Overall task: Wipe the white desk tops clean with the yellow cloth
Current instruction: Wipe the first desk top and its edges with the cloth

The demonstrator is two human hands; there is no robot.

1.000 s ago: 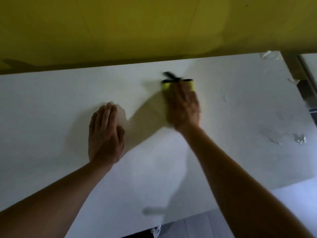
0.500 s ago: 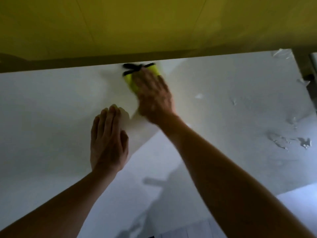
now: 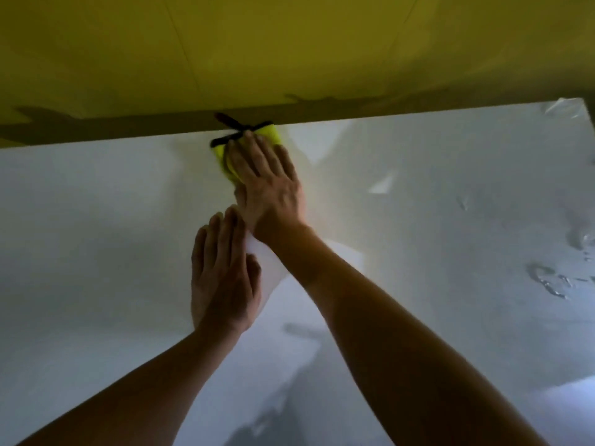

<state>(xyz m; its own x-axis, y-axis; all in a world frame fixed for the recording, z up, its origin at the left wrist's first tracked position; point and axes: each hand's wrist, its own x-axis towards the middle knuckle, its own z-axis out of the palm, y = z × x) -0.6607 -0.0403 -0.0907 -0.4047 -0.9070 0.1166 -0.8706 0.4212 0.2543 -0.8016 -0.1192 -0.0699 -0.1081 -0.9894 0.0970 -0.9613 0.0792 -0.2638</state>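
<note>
The white desk top (image 3: 96, 236) fills most of the view. A bright yellow cloth (image 3: 225, 156) with black straps lies at the desk's far edge, mostly covered by my right hand (image 3: 270, 185), which presses flat on it with fingers spread. Just behind that wrist, my left hand (image 3: 222, 272) rests palm down on the desk with fingers together, holding nothing.
A yellow wall (image 3: 289, 49) rises directly behind the desk's far edge. Wet patches and droplets (image 3: 553, 281) sit on the desk surface at the right. The desk's right corner (image 3: 576, 107) shows at the upper right.
My right hand swept the cloth leftward along the far edge, from right of centre to right above my left hand. The left hand stayed planted on the desk.
</note>
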